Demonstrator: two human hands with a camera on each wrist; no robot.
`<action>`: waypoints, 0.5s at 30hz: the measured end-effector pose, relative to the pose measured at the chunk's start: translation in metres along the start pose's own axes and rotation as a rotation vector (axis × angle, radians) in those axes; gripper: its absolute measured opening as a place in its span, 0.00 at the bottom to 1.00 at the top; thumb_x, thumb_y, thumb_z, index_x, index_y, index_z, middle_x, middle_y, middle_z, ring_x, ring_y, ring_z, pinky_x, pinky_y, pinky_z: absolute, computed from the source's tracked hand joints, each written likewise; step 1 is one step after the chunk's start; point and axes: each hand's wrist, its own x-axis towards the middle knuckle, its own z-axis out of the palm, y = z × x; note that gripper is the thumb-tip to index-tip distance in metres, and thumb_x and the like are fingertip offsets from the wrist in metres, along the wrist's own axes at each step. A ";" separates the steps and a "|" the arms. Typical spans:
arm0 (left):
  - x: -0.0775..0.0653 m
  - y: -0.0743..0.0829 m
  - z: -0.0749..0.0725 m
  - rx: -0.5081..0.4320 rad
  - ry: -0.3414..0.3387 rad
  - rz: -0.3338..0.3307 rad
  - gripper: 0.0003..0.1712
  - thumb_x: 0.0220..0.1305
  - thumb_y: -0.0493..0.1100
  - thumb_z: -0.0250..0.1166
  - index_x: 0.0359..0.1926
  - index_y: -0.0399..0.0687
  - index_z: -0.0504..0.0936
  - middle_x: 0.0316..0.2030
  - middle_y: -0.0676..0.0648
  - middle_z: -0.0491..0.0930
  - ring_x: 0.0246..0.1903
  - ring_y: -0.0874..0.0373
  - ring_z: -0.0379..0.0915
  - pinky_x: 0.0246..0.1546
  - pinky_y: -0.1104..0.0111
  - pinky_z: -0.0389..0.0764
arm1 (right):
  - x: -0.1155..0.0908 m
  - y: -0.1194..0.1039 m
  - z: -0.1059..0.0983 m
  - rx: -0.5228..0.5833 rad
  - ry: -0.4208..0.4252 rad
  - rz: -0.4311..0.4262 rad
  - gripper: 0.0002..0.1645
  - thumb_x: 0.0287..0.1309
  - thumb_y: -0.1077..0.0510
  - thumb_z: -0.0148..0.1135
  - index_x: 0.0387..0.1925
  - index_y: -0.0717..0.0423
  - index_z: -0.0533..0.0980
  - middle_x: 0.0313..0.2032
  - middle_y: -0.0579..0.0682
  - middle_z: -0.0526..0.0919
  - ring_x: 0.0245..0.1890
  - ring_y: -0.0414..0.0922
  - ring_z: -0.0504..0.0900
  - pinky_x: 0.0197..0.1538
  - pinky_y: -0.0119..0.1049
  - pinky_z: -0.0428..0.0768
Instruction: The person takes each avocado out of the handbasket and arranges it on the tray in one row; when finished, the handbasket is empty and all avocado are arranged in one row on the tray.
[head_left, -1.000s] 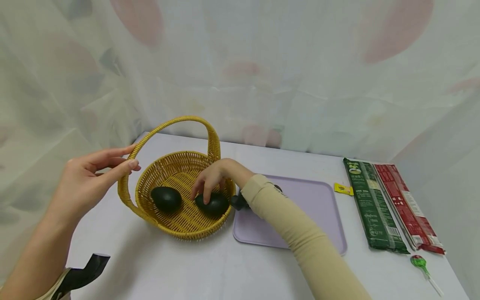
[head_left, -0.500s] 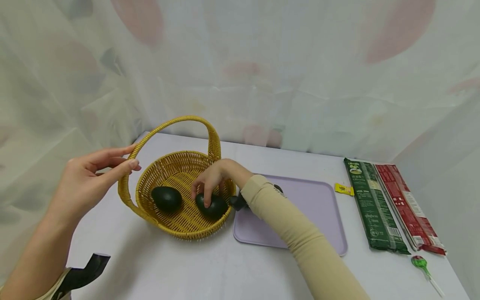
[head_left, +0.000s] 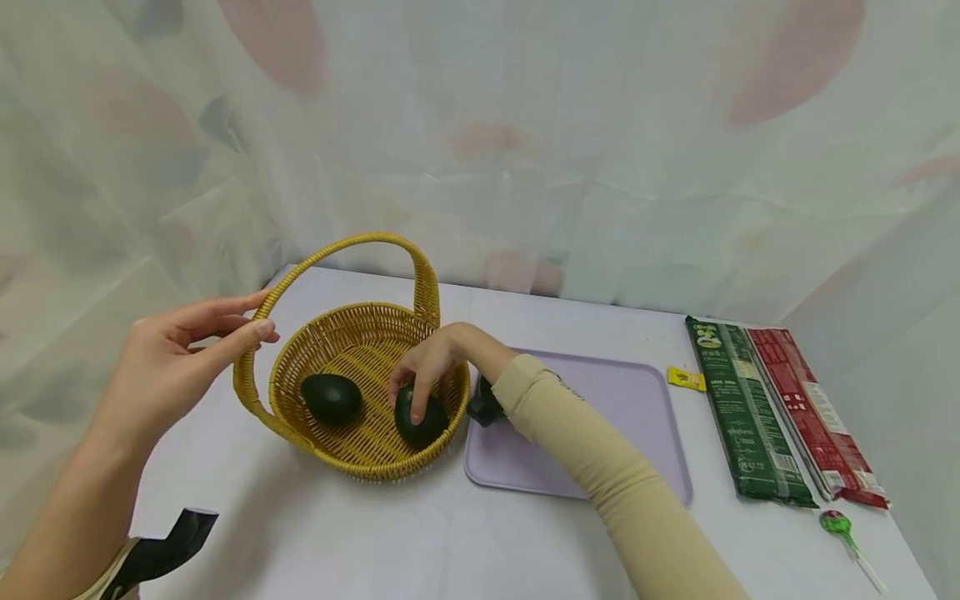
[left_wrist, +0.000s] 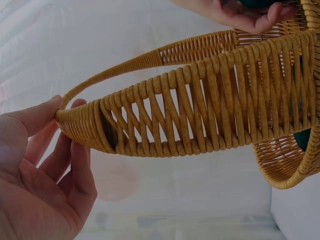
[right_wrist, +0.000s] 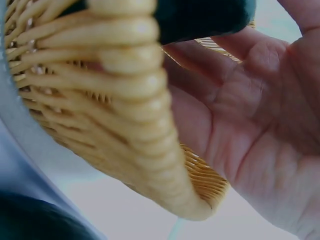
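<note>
"Two dark green ovals point(head_left: 332, 399) lay in the wicker basket point(head_left: 375, 472)?"
"Yes, and the right hand point(head_left: 431, 363) held the one nearer the lilac tray point(head_left: 637, 417)."
"The left hand point(head_left: 180, 346)?"
"It pinched the basket's handle point(head_left: 425, 292)."

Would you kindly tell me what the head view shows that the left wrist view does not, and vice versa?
Only the head view shows the lilac rectangular tray, green plastic packet, red plastic packet, small yellow wrapped item and red-and-green lollipop. Only the left wrist view shows open gaps between slats in the arched golden wicker handle. Both share the round golden woven basket, left hand, right hand and, at least in part, dark green oval objects.
</note>
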 end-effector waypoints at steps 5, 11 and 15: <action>0.000 -0.001 0.000 -0.007 -0.001 -0.005 0.21 0.62 0.40 0.69 0.57 0.48 0.82 0.31 0.54 0.87 0.37 0.65 0.78 0.37 0.80 0.70 | -0.004 0.004 0.003 -0.016 0.020 -0.038 0.24 0.52 0.58 0.72 0.50 0.53 0.72 0.43 0.48 0.74 0.31 0.38 0.71 0.33 0.34 0.70; -0.001 -0.001 0.001 -0.011 0.001 0.004 0.21 0.62 0.38 0.69 0.57 0.47 0.82 0.31 0.53 0.87 0.37 0.65 0.78 0.37 0.80 0.70 | -0.014 0.008 0.005 -0.043 0.116 -0.116 0.28 0.52 0.55 0.72 0.55 0.51 0.73 0.50 0.46 0.75 0.42 0.38 0.75 0.43 0.36 0.77; -0.001 -0.001 0.001 -0.016 0.002 0.002 0.21 0.62 0.38 0.69 0.57 0.47 0.82 0.31 0.53 0.87 0.37 0.65 0.78 0.37 0.80 0.70 | -0.023 0.012 0.007 -0.076 0.196 -0.206 0.33 0.52 0.54 0.73 0.59 0.55 0.73 0.52 0.44 0.77 0.51 0.38 0.74 0.53 0.32 0.74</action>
